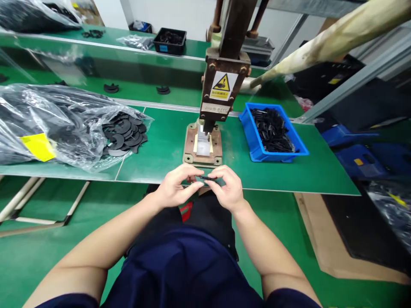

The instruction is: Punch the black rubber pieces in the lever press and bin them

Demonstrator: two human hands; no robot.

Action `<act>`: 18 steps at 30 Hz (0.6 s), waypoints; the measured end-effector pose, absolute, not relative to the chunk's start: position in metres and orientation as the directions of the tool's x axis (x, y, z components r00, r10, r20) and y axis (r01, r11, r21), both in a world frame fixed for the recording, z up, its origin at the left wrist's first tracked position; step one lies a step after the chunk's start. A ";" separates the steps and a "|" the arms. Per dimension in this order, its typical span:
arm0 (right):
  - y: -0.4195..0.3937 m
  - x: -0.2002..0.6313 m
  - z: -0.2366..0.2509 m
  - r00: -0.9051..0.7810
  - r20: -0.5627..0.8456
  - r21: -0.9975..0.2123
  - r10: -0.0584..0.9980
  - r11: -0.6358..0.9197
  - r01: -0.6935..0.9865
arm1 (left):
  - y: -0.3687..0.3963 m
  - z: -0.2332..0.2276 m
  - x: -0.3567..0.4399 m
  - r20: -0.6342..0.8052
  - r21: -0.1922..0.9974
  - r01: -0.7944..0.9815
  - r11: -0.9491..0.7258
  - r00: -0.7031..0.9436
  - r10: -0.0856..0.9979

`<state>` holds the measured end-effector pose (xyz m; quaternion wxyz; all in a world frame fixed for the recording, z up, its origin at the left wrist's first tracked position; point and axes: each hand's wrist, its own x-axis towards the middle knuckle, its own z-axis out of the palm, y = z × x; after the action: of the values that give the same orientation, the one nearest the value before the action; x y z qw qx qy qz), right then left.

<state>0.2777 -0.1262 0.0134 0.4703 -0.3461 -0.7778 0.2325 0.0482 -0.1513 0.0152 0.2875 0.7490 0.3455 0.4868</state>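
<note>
Between my two hands, just over the front edge of the bench, is a small thin black part (208,177). My left hand (180,184) pinches its left end between thumb and fingers. On the other end, my right hand (227,186) is closed in a similar pinch. The part's exact shape is mostly covered by my fingers. Right beyond my hands stands a bench press (221,85) with a pale metal fixture (203,148) on its base (190,147). The press's ram tip (209,126) is above the fixture.
Left of the press, a clear plastic bag (64,124) spills black curved pieces (125,134) onto the green bench (160,145). A blue bin (272,157) of thin black parts stands right. Behind runs a green conveyor (138,92) carrying several black pieces. A wrapped pipe (321,42) slants across upper right.
</note>
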 end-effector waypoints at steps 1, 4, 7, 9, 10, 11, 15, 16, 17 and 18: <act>-0.127 0.277 0.012 -0.329 0.571 -0.687 0.752 0.657 0.311 | -0.152 0.013 0.048 0.557 0.750 0.229 -0.621 0.288 0.779; -0.127 0.275 0.010 -0.350 0.570 -0.684 0.744 0.665 0.300 | -0.150 0.009 0.048 0.610 0.712 0.211 -0.669 0.286 0.739; -0.130 0.273 0.008 -0.373 0.561 -0.678 0.739 0.669 0.304 | -0.151 0.008 0.048 0.625 0.691 0.216 -0.690 0.302 0.720; -0.130 0.273 0.008 -0.396 0.553 -0.670 0.733 0.674 0.312 | -0.150 0.008 0.047 0.633 0.673 0.218 -0.707 0.326 0.702; -0.129 0.275 0.009 -0.412 0.546 -0.666 0.730 0.676 0.315 | -0.148 0.007 0.046 0.633 0.664 0.227 -0.712 0.336 0.697; -0.126 0.278 0.012 -0.431 0.537 -0.657 0.725 0.680 0.324 | -0.144 0.006 0.043 0.631 0.657 0.246 -0.713 0.337 0.698; -0.091 0.309 0.052 -0.364 0.599 -0.536 0.713 0.695 0.480 | -0.104 0.000 0.026 0.622 0.650 0.408 -0.641 0.200 0.757; -0.079 0.319 0.071 -0.274 0.671 -0.503 0.689 0.695 0.514 | -0.090 -0.002 0.021 0.618 0.649 0.452 -0.612 0.156 0.771; -0.066 0.327 0.093 -0.172 0.748 -0.489 0.641 0.708 0.510 | -0.075 -0.002 0.017 0.611 0.645 0.493 -0.585 0.128 0.781; -0.055 0.333 0.118 -0.094 0.811 -0.473 0.578 0.741 0.477 | -0.060 -0.003 0.014 0.602 0.637 0.528 -0.561 0.113 0.790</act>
<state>0.3330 -0.0550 0.1179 0.5705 -0.3573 -0.7382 0.0441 0.0140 -0.0604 -0.0027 0.1331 0.7339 0.4492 0.4918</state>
